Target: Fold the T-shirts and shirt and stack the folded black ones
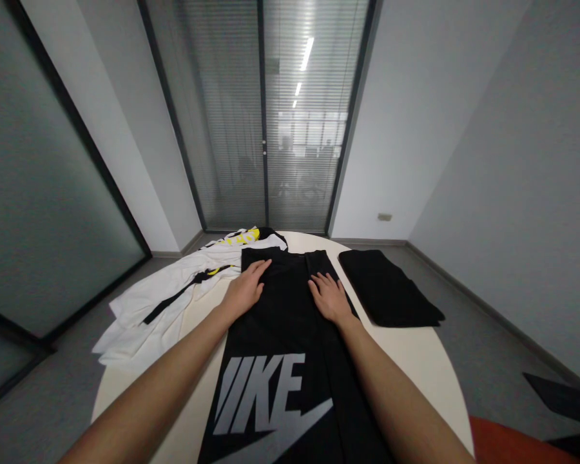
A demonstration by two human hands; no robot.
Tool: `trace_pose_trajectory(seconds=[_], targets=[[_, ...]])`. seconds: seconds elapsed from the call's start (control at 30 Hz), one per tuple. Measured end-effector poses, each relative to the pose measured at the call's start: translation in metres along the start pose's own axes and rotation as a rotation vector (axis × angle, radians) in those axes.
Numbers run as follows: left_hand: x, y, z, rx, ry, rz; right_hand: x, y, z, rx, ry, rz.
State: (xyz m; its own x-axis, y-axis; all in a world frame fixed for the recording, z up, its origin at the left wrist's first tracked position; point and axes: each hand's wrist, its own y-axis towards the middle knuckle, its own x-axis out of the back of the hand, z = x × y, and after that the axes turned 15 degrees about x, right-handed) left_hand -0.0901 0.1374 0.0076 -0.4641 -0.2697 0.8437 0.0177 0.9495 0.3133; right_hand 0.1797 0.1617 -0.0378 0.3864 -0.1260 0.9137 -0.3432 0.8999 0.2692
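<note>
A black garment (290, 322) lies stretched lengthwise down the middle of the round table (444, 386), with large grey lettering and a swoosh at its near end. Its right side looks folded over in a long strip. My left hand (245, 290) rests on the upper left edge of this garment, fingers extended. On the upper right, my right hand (329, 296) lies flat over the folded strip with its fingers slightly spread. The garment's nearest end runs out of the bottom of the view.
Left of it, a loosely spread white garment (162, 287) with black and yellow parts hangs over the table edge. A folded black cloth item (386, 287) sits at the right. Beyond the table are a glass partition with blinds (232, 129) and a red seat (512, 444) at lower right.
</note>
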Motion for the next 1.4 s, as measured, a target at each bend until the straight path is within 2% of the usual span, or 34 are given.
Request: trace_pose_trajectory(seconds=[0.07, 0.13, 0.23, 0.33, 0.43, 0.5, 0.73, 0.83, 0.97, 1.1, 1.23, 1.3, 1.4], targets=[[-0.005, -0.007, -0.003, -0.039, 0.008, 0.093, 0.000, 0.000, 0.000, -0.001, -0.001, 0.003], [-0.011, -0.011, -0.001, -0.027, -0.023, 0.088, 0.000, 0.000, 0.000, -0.004, 0.001, 0.010], [-0.019, -0.013, 0.008, 0.069, -0.065, -0.091, 0.002, 0.000, 0.001, -0.008, 0.005, 0.019], [-0.022, -0.013, 0.024, 0.266, -0.043, -0.252, 0.004, 0.000, 0.002, -0.008, 0.006, 0.028], [-0.020, -0.017, 0.039, 0.446, -0.028, -0.217, 0.005, 0.001, 0.003, -0.013, 0.007, 0.039], [-0.019, -0.020, 0.046, 0.490, -0.008, -0.154, 0.005, 0.001, 0.004, -0.017, 0.007, 0.045], [-0.018, -0.024, 0.054, 0.506, 0.020, -0.090, 0.006, 0.000, 0.008, 0.002, -0.045, 0.027], [-0.015, -0.026, 0.052, 0.540, 0.064, -0.075, 0.010, 0.004, 0.017, 0.086, -0.112, 0.009], [-0.009, -0.029, 0.048, 0.550, 0.091, -0.044, 0.010, 0.015, 0.048, 0.293, -0.037, 0.062], [-0.009, -0.030, 0.046, 0.568, 0.069, -0.051, -0.005, 0.028, 0.087, 0.462, 0.135, 0.187], [-0.013, -0.029, 0.046, 0.569, -0.058, -0.112, -0.022, 0.039, 0.108, 0.421, 0.142, 0.253], [-0.016, -0.029, 0.046, 0.535, -0.173, -0.131, -0.025, 0.044, 0.111, 0.393, 0.141, 0.227], [-0.021, -0.029, 0.042, 0.484, -0.318, -0.149, -0.023, 0.053, 0.114, 0.336, 0.259, 0.133]])
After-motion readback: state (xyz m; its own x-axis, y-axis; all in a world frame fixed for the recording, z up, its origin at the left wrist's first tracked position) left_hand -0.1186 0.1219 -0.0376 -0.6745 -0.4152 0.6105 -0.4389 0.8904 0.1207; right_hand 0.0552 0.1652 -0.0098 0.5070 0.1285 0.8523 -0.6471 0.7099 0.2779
